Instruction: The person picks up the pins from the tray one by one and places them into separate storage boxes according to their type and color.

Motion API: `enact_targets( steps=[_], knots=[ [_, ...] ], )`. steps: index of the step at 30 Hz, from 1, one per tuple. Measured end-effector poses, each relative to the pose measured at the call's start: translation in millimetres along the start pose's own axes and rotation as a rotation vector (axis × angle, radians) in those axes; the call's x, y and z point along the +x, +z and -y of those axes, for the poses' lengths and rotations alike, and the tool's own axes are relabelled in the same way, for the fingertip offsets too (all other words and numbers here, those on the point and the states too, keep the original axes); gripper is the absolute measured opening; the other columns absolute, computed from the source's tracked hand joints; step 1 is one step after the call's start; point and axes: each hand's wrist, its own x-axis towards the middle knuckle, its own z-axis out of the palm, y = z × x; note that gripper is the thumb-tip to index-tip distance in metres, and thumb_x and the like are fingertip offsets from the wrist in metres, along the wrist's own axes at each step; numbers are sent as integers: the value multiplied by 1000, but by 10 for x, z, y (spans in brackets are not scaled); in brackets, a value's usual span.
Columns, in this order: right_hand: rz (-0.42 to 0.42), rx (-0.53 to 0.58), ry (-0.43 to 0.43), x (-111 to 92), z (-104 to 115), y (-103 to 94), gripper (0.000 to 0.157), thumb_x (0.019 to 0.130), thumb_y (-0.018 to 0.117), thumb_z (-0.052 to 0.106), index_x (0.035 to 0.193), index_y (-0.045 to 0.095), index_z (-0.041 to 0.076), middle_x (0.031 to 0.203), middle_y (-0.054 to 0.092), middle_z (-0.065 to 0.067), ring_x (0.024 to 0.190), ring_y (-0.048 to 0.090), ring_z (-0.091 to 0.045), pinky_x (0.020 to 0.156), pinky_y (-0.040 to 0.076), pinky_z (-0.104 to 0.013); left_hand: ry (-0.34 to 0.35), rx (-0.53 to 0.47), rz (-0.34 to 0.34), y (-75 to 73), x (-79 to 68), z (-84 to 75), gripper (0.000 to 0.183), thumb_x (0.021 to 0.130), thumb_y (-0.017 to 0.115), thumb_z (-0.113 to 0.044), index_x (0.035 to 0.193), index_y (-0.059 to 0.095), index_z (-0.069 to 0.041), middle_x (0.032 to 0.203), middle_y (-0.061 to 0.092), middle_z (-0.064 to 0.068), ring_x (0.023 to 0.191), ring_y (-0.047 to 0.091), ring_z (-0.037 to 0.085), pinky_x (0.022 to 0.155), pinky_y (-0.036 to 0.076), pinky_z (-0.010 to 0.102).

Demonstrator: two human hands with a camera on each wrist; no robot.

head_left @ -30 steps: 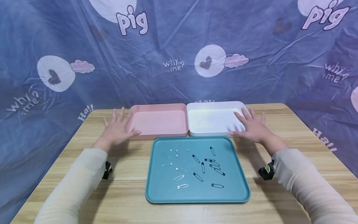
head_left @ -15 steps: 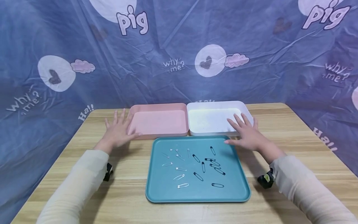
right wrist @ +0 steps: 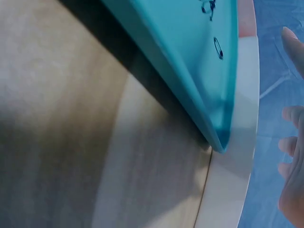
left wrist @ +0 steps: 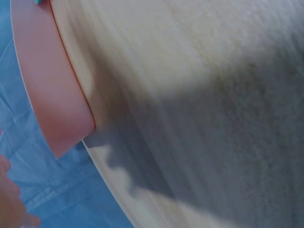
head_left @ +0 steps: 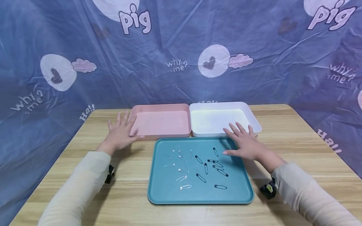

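A teal tray (head_left: 198,196) holds silver safety pins (head_left: 185,187) on its left half and black safety pins (head_left: 220,186) on its right half. My right hand (head_left: 245,145), fingers spread, hovers over the tray's back right corner with nothing in it. Its fingertips overlap the front of the white tray (head_left: 217,121) in the head view. My left hand (head_left: 118,135) is also spread and holds nothing, beside the left edge of the pink tray (head_left: 161,122). In each wrist view only part of the left hand (left wrist: 9,199) and right hand (right wrist: 294,156) shows, at the frame's edge.
The pink and white trays stand side by side behind the teal one, close against its back rim. A wooden table (head_left: 127,194) carries them all. Behind it hangs a blue patterned cloth (head_left: 158,78). A black wrist camera (head_left: 268,189) sits under the right sleeve.
My right hand has moved left and toward me, from the white tray's right side to over the teal tray's corner. The left hand has shifted slightly right. The pins lie as before.
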Motion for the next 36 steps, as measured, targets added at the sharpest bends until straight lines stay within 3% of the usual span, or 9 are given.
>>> enact_targets(
  steps=[16, 24, 36],
  knots=[
    [79, 60, -33, -49, 178, 99, 89, 71, 52, 63, 136, 27, 9, 140, 17, -17, 128, 3, -35, 97, -5, -55, -1, 0, 48, 100, 95, 15, 93, 72, 34, -73, 140, 5, -17, 142, -9, 16, 123, -21, 35, 86, -15, 63],
    [84, 49, -76, -41, 206, 154, 87, 72, 48, 65, 135, 30, 7, 138, 21, -18, 126, 12, -37, 98, 5, -54, -8, -16, 72, 133, 145, 26, 91, 74, 37, -70, 140, 6, -16, 142, -6, 19, 123, -22, 34, 87, -11, 66],
    [120, 166, -57, -37, 224, 197, 81, 75, 51, 58, 133, 33, 4, 135, 28, -19, 124, 19, -37, 98, 13, -52, -19, -23, 97, 209, 209, 56, 92, 73, 37, -70, 139, 12, -11, 142, -6, 18, 124, -17, 36, 88, -4, 67]
  ],
)
